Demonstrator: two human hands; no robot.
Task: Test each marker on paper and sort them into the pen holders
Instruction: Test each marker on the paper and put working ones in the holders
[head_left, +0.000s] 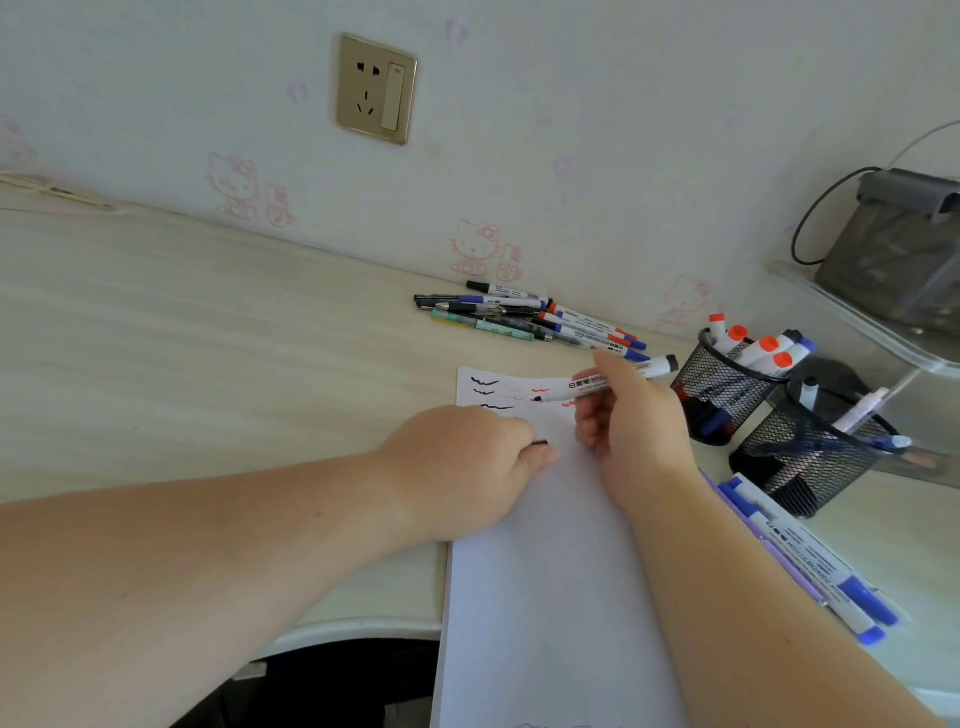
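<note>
Desk paper (550, 571); right hand (634, 431) gripping uncapped marker (613, 382)

The blue-capped marker (810, 558) lying right of the paper reads "WHITEBOARD"; other marker print is too small.

Pale wood-grain tabletop (208, 322) against a cartoon-cat wallpapered wall (571, 130), gold-framed socket (375, 88) up top, soft daylight everywhere.
</note>
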